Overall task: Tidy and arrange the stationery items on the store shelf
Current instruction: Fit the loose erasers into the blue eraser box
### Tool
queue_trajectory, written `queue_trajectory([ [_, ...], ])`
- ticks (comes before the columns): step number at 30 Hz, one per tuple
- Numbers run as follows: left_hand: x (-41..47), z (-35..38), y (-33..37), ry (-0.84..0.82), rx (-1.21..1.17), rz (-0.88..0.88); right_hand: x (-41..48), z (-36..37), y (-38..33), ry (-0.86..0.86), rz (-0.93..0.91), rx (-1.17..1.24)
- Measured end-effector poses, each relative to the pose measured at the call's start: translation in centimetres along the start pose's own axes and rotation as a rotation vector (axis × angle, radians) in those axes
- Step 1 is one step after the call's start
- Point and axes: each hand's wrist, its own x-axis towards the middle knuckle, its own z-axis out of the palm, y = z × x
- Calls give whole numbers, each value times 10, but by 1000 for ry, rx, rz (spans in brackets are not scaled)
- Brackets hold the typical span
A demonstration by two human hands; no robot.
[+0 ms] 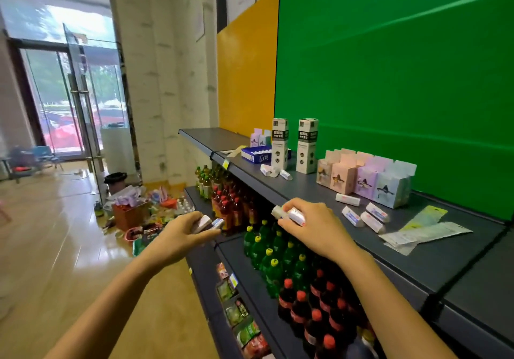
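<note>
Here, dark shelf (417, 261) before green wall (389, 66); left hand (180, 233) grips small boxes (205, 223), right hand (317, 228) grips white packs (292, 215).

Two tall boxes (280, 143), two hands (314, 225)

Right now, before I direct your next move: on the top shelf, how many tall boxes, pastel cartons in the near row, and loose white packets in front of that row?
Tall white-and-black cardboard boxes: 2
Pastel open-topped paper cartons, near row: 4
Small white wrapped packets lying loose before that row: 4
Total: 10
</note>
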Motion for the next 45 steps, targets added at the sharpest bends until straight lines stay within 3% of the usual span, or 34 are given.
queue_trajectory([
  [12,171,-53,-115,24,-11,35,199,98,-8,26,18,9],
  [24,374,-102,-199,-155,-28,235,372,149,-22,77,205,-85],
  [35,547,-50,-195,-325,-183,449,482,135,20,133,437,-375],
  [45,652,21,-147,-430,-115,725,531,117,64,210,641,-497],
])
